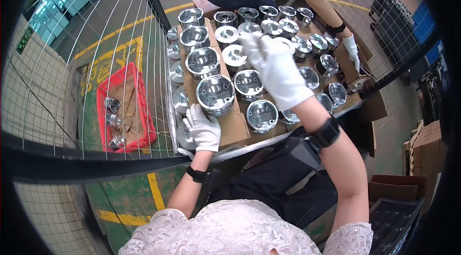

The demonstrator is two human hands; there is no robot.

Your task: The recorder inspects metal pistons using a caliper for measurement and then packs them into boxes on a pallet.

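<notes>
Shiny metal engine pistons stand in rows on brown cardboard in front of me. My left hand (203, 129), in a white glove, rests at the near left, fingers stretched out along the cardboard strip's (235, 128) edge. Just above its fingertips is an upright piston (215, 94) with its hollow side up. My right hand (281, 70), also white-gloved, reaches over the middle rows. Its fingers bend down beside a piston (234, 57) with a pale flat top; whether they grip it is hidden. A hollow-side-up piston (261, 116) stands nearest me.
A red plastic basket (152, 128) with several metal parts sits on the floor at left, beyond the wire mesh (91, 111). Across the pistons, another person's gloved hand (351, 49) reaches down at the far right. Cardboard boxes (427, 152) stand at right.
</notes>
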